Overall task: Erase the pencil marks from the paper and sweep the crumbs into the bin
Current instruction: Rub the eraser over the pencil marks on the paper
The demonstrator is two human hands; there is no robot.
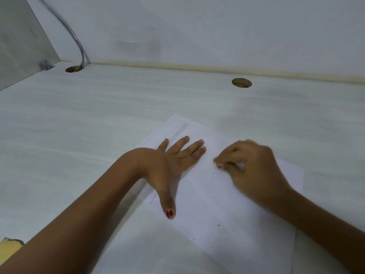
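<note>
Under my left hand: the paper (227,204), one thin white sheet lying flat and skewed on the desk (79,135), its far corner just past my fingertips.
Left hand (169,161): flat on the sheet, fingers straight and spread, thumb swung back toward me. It presses down and grips nothing.
Right hand (254,167): just right of my left fingertips, over the sheet. The fingers are curled and pinch something small and pale that I take for the eraser (240,165). Blur hides its shape.
Pencil marks (178,130): faint grey strokes just beyond my left fingers, near the far corner.
Crumbs (218,225): dark specks scattered on the sheet between my left thumb and my right forearm.
Paper's handling: light, limp and smooth. I judge it will slide or buckle under rubbing unless pinned. Flat pressure close beside the rubbed spot suits it better than pinching an edge, which could crease or tear it.
Crumbs' handling: tiny and nearly weightless. They will probably roll or smear if pressed, so a light sweep with the side of a hand seems best.
Desk's surface: pale, matt, faintly grained and hard, so it likely gives the sheet little grip. Two round cable holes (241,83) lie well beyond both hands.
Bin: not in view.
</note>
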